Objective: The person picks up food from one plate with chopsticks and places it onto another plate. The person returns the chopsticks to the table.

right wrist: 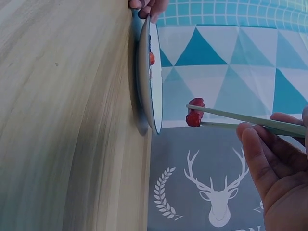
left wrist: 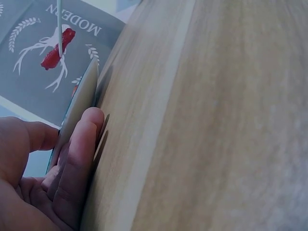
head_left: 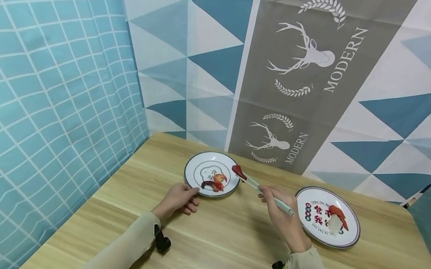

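Observation:
My left hand (head_left: 178,202) pinches the near rim of a white plate (head_left: 195,168), thumb over the rim and fingers beneath it. On that plate lie an orange shrimp-like piece (head_left: 220,178) and a dark red curved piece (head_left: 212,185). My right hand (head_left: 280,214) holds pale green chopsticks (head_left: 284,206). Between their tips is a glossy red piece of food (right wrist: 195,112), its kind unclear, raised above the table by the plate's right edge. In the left wrist view, the same red piece (left wrist: 57,49) hangs beyond the plate's edge.
A second white plate (head_left: 308,197) stands to the right, close to my right hand, bearing an orange-red piece (head_left: 338,215) and a whitish piece (head_left: 334,225). The wooden table (head_left: 206,249) ends at a patterned cloth wall (head_left: 216,74) behind, with blue checked cloth (head_left: 39,80) on the left.

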Available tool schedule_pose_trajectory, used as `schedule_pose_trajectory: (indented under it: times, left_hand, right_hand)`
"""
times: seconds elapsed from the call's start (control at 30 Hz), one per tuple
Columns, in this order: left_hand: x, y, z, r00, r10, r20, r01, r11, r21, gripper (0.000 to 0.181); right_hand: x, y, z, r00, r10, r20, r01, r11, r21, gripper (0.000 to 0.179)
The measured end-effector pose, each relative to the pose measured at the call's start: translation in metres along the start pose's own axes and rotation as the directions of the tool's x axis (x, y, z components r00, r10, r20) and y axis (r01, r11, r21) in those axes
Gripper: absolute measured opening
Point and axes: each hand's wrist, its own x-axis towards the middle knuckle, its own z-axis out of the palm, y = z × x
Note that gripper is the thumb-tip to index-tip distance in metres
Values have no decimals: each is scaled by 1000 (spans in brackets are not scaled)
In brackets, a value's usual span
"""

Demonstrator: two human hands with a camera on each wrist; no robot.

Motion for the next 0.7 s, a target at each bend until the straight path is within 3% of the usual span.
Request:
schedule_pose_trajectory:
  times: [0.17, 0.47, 0.7]
  left_hand:
    - [-2, 2, -1, 1000, 16, 16, -16, 1000, -9, 35]
    - [-2, 2, 0, 1000, 20, 11, -20, 1000, 8, 36]
    - [0, 0, 0, 1000, 16, 10, -16, 1000, 4, 35]
  right_hand:
    - [2, -1, 4, 1000, -3, 4, 3, 1000, 2, 21]
    - [5, 1, 12, 993, -111, -35, 109, 992, -63, 13]
    - [4, 3, 16, 995, -95, -27, 93, 994, -59, 14]
